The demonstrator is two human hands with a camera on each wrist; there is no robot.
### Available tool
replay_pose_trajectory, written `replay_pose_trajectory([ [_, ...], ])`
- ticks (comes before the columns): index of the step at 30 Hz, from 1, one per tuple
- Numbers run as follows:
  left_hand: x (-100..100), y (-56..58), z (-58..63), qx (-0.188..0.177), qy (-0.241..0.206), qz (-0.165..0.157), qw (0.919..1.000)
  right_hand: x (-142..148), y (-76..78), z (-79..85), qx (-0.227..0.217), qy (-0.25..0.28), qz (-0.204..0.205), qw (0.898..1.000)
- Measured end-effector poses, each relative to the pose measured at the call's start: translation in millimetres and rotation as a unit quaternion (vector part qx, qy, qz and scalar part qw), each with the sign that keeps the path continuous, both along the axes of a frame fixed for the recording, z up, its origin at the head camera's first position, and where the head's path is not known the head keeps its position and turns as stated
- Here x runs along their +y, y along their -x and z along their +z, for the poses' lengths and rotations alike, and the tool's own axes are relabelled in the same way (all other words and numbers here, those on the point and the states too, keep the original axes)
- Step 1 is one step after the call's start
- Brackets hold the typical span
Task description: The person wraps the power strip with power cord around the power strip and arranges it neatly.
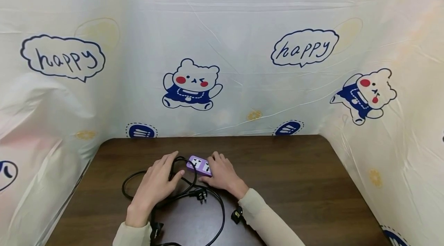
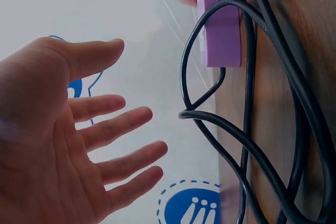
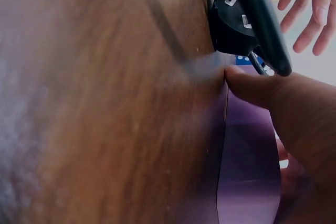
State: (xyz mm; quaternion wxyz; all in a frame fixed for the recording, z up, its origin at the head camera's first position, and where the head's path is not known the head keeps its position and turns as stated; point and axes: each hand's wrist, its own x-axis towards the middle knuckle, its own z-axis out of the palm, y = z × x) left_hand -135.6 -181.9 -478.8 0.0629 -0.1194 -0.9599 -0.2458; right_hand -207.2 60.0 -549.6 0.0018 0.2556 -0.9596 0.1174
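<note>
A purple power strip (image 1: 198,163) with white socket faces lies on the table, and my right hand (image 1: 223,172) grips its right end. In the right wrist view the thumb presses one side of the strip, with fingertips showing past the other side. My left hand (image 1: 157,181) hovers over the looped black cable (image 2: 249,103), palm facing the strip. Its fingers are spread and hold nothing, as the left wrist view shows. A black plug (image 1: 200,195) with bare prongs lies between the hands, just in front of the strip.
A second black plug (image 1: 237,215) lies by the right sleeve, and a third black connector (image 1: 157,229) sits beside the left sleeve. Cable loops spread toward the front of the brown wooden table (image 1: 298,184). A printed white curtain (image 1: 243,45) surrounds the back and sides.
</note>
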Motion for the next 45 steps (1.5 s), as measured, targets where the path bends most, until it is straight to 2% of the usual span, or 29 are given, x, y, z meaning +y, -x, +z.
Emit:
replay_pose_trajectory([
  [8, 2, 2.1, -0.8, -0.002, 0.003, -0.001, 1.0, 3, 1.0, 0.9, 0.017, 0.012, -0.009, 1.0],
  [15, 2, 1.6, -1.6, -0.016, 0.004, 0.008, 0.9998, 8, 1.3, 10.1, -0.008, 0.04, -0.013, 0.999],
  [20, 4, 1.0, -3.5, -0.01, 0.0, 0.009, 0.9999, 18, 0.8, 17.8, -0.003, 0.069, -0.018, 0.997],
  [28, 9, 2.2, -3.4, 0.006, -0.041, 0.015, 0.999, 35, -6.9, 34.6, 0.016, 0.115, -0.019, 0.993],
  [31, 11, 1.7, -2.1, 0.007, -0.076, 0.016, 0.997, 41, -12.9, 42.5, 0.02, 0.128, -0.02, 0.991],
  [33, 14, 1.1, -1.6, 0.001, -0.118, 0.007, 0.993, 46, -17.7, 47.7, 0.022, 0.14, -0.022, 0.99],
  [35, 17, -0.1, -0.8, -0.008, -0.17, -0.005, 0.9854, 51, -22.7, 52.8, 0.025, 0.154, -0.022, 0.987],
  [37, 19, -2.1, -0.3, -0.024, -0.232, -0.024, 0.972, 56, -27.8, 57.4, 0.026, 0.166, -0.023, 0.985],
  [40, 21, -6.0, 0.1, -0.043, -0.3, -0.052, 0.9515, 66, -36.1, 64.5, 0.02, 0.182, -0.024, 0.983],
  [42, 20, -8.8, -0.8, -0.056, -0.322, -0.075, 0.9423, 74, -42.2, 69.3, 0.008, 0.188, -0.027, 0.982],
  [45, 17, -13.3, -3.4, -0.06, -0.312, -0.105, 0.9424, 88, -52.4, 76.0, -0.022, 0.194, -0.028, 0.98],
])
